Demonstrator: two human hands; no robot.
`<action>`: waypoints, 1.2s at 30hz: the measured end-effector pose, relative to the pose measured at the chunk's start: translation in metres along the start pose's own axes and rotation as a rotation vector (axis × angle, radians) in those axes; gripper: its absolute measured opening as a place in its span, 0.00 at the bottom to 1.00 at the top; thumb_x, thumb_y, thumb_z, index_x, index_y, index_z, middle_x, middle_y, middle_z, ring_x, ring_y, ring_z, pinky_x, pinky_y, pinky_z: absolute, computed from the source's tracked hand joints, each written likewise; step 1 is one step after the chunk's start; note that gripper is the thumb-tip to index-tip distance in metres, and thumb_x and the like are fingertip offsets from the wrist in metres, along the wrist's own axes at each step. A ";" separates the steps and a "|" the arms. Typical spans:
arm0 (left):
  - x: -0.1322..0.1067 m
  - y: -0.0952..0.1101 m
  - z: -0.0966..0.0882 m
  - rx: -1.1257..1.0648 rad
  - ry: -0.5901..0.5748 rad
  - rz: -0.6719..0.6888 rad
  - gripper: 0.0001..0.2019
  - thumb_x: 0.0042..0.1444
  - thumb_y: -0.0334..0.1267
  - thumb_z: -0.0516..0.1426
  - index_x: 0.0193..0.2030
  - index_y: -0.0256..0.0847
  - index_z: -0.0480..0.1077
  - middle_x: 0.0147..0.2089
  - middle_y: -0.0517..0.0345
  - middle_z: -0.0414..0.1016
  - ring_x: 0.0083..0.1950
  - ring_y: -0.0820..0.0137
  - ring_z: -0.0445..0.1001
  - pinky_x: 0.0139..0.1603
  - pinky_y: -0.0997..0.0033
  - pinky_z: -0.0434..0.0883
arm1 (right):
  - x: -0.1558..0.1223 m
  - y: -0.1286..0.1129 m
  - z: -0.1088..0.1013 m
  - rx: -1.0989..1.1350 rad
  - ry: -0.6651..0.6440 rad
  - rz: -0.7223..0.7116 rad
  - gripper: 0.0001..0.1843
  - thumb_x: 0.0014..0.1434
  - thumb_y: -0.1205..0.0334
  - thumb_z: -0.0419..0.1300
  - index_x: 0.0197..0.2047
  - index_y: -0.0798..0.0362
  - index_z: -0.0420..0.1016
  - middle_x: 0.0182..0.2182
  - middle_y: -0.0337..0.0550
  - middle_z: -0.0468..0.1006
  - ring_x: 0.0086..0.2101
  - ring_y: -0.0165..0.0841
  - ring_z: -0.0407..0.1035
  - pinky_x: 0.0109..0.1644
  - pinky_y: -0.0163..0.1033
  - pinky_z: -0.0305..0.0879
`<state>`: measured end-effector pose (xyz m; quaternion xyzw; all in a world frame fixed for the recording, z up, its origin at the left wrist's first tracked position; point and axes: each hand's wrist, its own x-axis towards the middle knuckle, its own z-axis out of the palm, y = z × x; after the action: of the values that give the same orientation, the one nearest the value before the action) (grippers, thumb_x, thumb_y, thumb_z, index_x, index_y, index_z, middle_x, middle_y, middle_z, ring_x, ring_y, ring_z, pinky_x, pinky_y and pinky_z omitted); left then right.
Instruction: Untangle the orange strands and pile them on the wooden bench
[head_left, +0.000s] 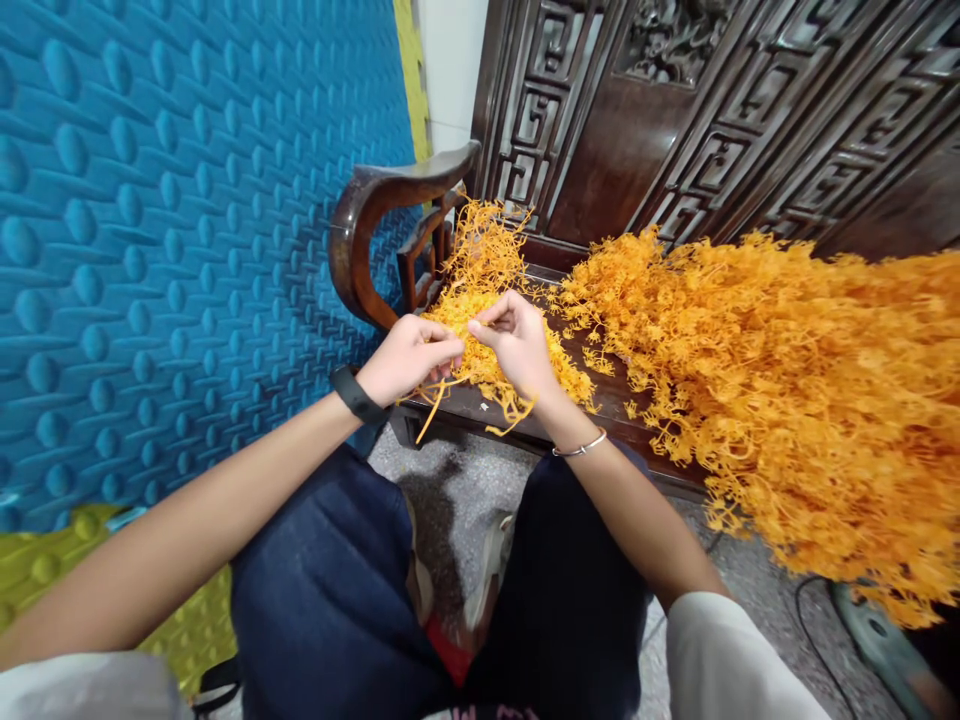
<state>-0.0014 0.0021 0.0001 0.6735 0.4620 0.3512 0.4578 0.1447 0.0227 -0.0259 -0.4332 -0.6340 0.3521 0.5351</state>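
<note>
My left hand (412, 356) is closed, with thumb and fingertips pinched around thin orange plastic strands (429, 418) whose loose ends hang below it. Close beside it, my right hand (519, 345) makes a pinch with thumb and forefinger; whatever small piece sits between those fingertips is too small to make out. Both hands hover over a pile of small orange spidery plastic pieces (574, 378) on a dark wooden bench (622, 392). Behind them rises a heap of longer tangled orange strands (487, 245). A few strands (514, 415) also dangle below my right hand.
A large mound of orange branching pieces (817, 380) covers the bench's right side. The curved wooden armrest (367, 215) stands at left, before blue foam mats (187, 230). The carved backrest (622, 130) closes off the back. A black cable (814, 640) lies on the floor.
</note>
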 end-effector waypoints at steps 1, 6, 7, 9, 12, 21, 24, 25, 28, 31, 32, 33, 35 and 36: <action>-0.001 0.000 0.001 -0.007 0.001 -0.006 0.09 0.44 0.35 0.54 0.16 0.36 0.68 0.15 0.62 0.65 0.18 0.77 0.63 0.20 0.78 0.61 | 0.006 0.003 -0.005 -0.040 0.060 -0.027 0.12 0.50 0.63 0.61 0.26 0.51 0.59 0.26 0.35 0.66 0.30 0.28 0.63 0.36 0.38 0.62; -0.013 0.001 -0.001 -0.040 -0.072 -0.057 0.10 0.44 0.35 0.54 0.16 0.36 0.68 0.18 0.59 0.69 0.20 0.77 0.64 0.21 0.78 0.62 | 0.043 0.024 -0.076 -0.186 0.454 -0.024 0.07 0.52 0.65 0.58 0.29 0.51 0.61 0.26 0.37 0.66 0.31 0.30 0.66 0.39 0.40 0.64; -0.014 0.001 -0.002 -0.039 -0.060 -0.059 0.10 0.44 0.35 0.54 0.17 0.36 0.70 0.18 0.59 0.69 0.20 0.77 0.64 0.21 0.78 0.62 | 0.048 0.028 -0.093 -0.154 0.461 0.049 0.08 0.50 0.66 0.60 0.30 0.51 0.61 0.25 0.36 0.66 0.29 0.30 0.66 0.37 0.40 0.64; -0.014 0.000 -0.006 -0.033 -0.022 -0.050 0.09 0.45 0.36 0.55 0.18 0.36 0.71 0.18 0.59 0.70 0.20 0.76 0.65 0.21 0.78 0.62 | 0.050 0.036 -0.119 -0.134 0.416 0.187 0.11 0.45 0.68 0.63 0.29 0.52 0.63 0.22 0.34 0.68 0.25 0.29 0.65 0.34 0.38 0.64; -0.009 -0.006 -0.011 -0.026 -0.002 -0.051 0.09 0.45 0.37 0.56 0.20 0.36 0.73 0.19 0.59 0.71 0.21 0.76 0.66 0.21 0.78 0.63 | 0.043 0.046 -0.137 -0.158 0.288 0.306 0.11 0.41 0.68 0.66 0.25 0.54 0.66 0.19 0.35 0.69 0.22 0.27 0.63 0.31 0.36 0.62; -0.001 -0.019 -0.016 0.023 -0.009 -0.071 0.10 0.44 0.40 0.57 0.21 0.36 0.74 0.20 0.57 0.72 0.22 0.74 0.67 0.21 0.77 0.62 | 0.035 0.053 -0.136 -0.244 0.027 0.402 0.08 0.39 0.67 0.66 0.25 0.58 0.71 0.17 0.35 0.69 0.20 0.25 0.60 0.26 0.34 0.55; -0.001 -0.017 -0.015 0.033 -0.016 -0.077 0.10 0.44 0.40 0.56 0.21 0.36 0.74 0.20 0.57 0.71 0.21 0.74 0.66 0.21 0.78 0.61 | 0.038 0.054 -0.130 -0.231 0.052 0.329 0.08 0.40 0.67 0.66 0.25 0.57 0.71 0.19 0.37 0.71 0.23 0.26 0.63 0.30 0.35 0.59; -0.001 -0.016 -0.015 0.034 -0.015 -0.080 0.10 0.44 0.40 0.56 0.21 0.36 0.73 0.19 0.58 0.71 0.21 0.75 0.66 0.21 0.78 0.61 | 0.039 0.055 -0.128 -0.231 0.075 0.279 0.07 0.40 0.67 0.66 0.24 0.57 0.70 0.20 0.37 0.71 0.23 0.26 0.63 0.31 0.35 0.60; -0.001 -0.014 -0.015 0.039 -0.017 -0.088 0.10 0.44 0.40 0.56 0.21 0.36 0.73 0.18 0.59 0.69 0.21 0.75 0.65 0.20 0.79 0.60 | 0.042 0.057 -0.117 -0.238 0.115 0.100 0.06 0.42 0.67 0.65 0.24 0.55 0.69 0.22 0.37 0.71 0.25 0.27 0.64 0.33 0.36 0.62; -0.001 -0.014 -0.015 0.043 -0.024 -0.093 0.10 0.45 0.39 0.56 0.21 0.35 0.73 0.18 0.59 0.69 0.22 0.76 0.65 0.20 0.80 0.59 | 0.044 0.058 -0.105 -0.264 0.060 -0.031 0.05 0.46 0.65 0.63 0.26 0.54 0.70 0.24 0.37 0.72 0.25 0.27 0.64 0.33 0.36 0.62; -0.001 -0.014 -0.015 0.044 -0.025 -0.094 0.10 0.45 0.39 0.56 0.21 0.35 0.73 0.19 0.59 0.70 0.22 0.76 0.65 0.20 0.79 0.60 | 0.044 0.058 -0.102 -0.291 0.035 -0.059 0.04 0.47 0.65 0.63 0.26 0.54 0.71 0.25 0.37 0.73 0.26 0.28 0.64 0.33 0.36 0.62; -0.001 -0.015 -0.015 0.045 -0.024 -0.094 0.10 0.45 0.40 0.56 0.22 0.35 0.73 0.19 0.59 0.70 0.22 0.76 0.65 0.20 0.79 0.60 | 0.045 0.058 -0.100 -0.324 0.015 -0.078 0.04 0.47 0.65 0.63 0.26 0.54 0.71 0.25 0.38 0.73 0.26 0.28 0.64 0.33 0.36 0.62; -0.001 -0.016 -0.016 0.042 -0.016 -0.093 0.10 0.45 0.40 0.56 0.22 0.35 0.74 0.19 0.59 0.70 0.22 0.75 0.66 0.21 0.79 0.61 | 0.047 0.059 -0.099 -0.389 0.001 -0.092 0.03 0.47 0.66 0.63 0.26 0.54 0.71 0.25 0.38 0.73 0.26 0.28 0.64 0.34 0.37 0.62; -0.001 -0.017 -0.016 0.039 -0.010 -0.095 0.10 0.44 0.40 0.57 0.23 0.36 0.74 0.19 0.59 0.70 0.22 0.75 0.66 0.21 0.78 0.61 | 0.048 0.060 -0.101 -0.407 0.014 -0.083 0.03 0.47 0.67 0.63 0.25 0.54 0.71 0.24 0.38 0.73 0.26 0.28 0.64 0.34 0.37 0.62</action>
<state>-0.0213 0.0083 -0.0103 0.6614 0.4979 0.3166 0.4630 0.2519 0.0884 -0.0445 -0.5081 -0.7058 0.1914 0.4550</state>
